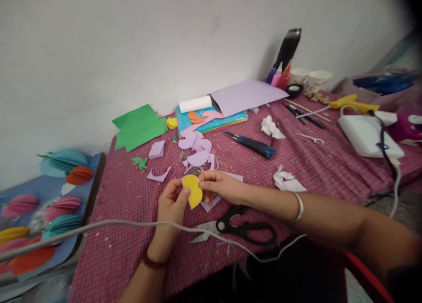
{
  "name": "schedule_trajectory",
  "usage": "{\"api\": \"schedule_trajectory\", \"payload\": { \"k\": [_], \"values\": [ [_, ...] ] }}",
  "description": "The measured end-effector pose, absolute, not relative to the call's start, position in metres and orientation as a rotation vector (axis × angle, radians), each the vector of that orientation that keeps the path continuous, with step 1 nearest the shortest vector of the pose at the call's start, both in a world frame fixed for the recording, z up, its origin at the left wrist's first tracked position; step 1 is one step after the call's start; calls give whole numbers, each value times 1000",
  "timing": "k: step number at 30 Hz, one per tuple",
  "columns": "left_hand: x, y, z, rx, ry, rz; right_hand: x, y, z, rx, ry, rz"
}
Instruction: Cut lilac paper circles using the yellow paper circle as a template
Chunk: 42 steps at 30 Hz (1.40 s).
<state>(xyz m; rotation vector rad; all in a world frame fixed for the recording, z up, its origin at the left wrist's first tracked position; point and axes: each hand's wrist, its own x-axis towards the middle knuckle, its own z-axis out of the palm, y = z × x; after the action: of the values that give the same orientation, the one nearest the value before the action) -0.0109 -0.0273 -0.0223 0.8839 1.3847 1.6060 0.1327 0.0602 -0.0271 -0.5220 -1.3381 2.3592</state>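
Both my hands hold one yellow paper piece (193, 190), rounded and folded, just above the red checked tablecloth (125, 215). My left hand (171, 204) pinches its lower left side and my right hand (221, 188) pinches its upper right edge, with a lilac paper scrap (211, 203) under the fingers. Black-handled scissors (237, 227) lie shut on the cloth just below my right wrist. A pile of lilac paper circles (197, 148) lies a little beyond my hands.
A white cord (99, 227) runs across in front of my left wrist. Green paper (138, 126), a stack of coloured sheets (227, 105), crumpled tissues (286, 181), a blue-handled tool (252, 144), a yellow glue gun (354, 103), cups (310, 80) and paper fruit on a blue board (42, 206) surround the work spot.
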Motion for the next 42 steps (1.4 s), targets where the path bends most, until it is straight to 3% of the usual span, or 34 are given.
{"api": "schedule_trajectory", "payload": {
  "k": [11, 27, 34, 39, 42],
  "values": [
    [0, -27, -22, 697, 1085, 1521, 143, 59, -20, -561, -1448, 2179],
    [5, -27, -27, 611, 941, 1466, 140, 56, -25, -400, -1343, 2370],
    [4, -27, -26, 614, 1219, 1473, 140, 55, -27, -368, -1229, 2465],
    [-2, -34, -23, 1227, 1778, 1626, 135, 51, -28, -413, -910, 2699],
    [-3, -40, -19, 1459, 1860, 1775, 131, 48, -32, -523, -947, 2743]
  ]
}}
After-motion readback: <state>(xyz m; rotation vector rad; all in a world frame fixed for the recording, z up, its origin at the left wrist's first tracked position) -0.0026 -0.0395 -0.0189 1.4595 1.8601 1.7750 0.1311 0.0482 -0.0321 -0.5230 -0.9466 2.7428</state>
